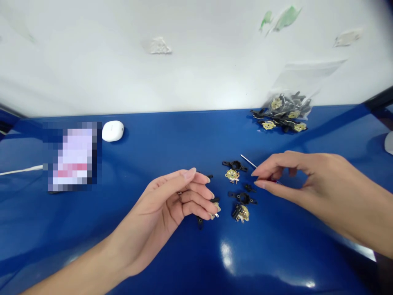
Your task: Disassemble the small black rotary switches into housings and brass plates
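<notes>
My right hand point(294, 172) pinches a small screwdriver point(248, 161) between thumb and fingers. Its thin metal shaft points up and left, and a bit of red handle shows under the fingers. Palm turned up, my left hand point(181, 196) has its fingers curled and the thumb against the index finger. Tiny dark bits lie in its hollow, too small to name. Between the hands are black plastic brackets point(244, 198) and brass-coloured round plates point(232, 175) with small metal tabs. More such parts point(217, 208) lie partly hidden behind my left fingers.
A clear plastic bag point(294, 102) with several black and brass parts sits at the back right against the white wall. At the left are a blurred-out phone point(73, 157), a white cable point(24, 170) and a white earbud case point(113, 131) on the blue table point(172, 139).
</notes>
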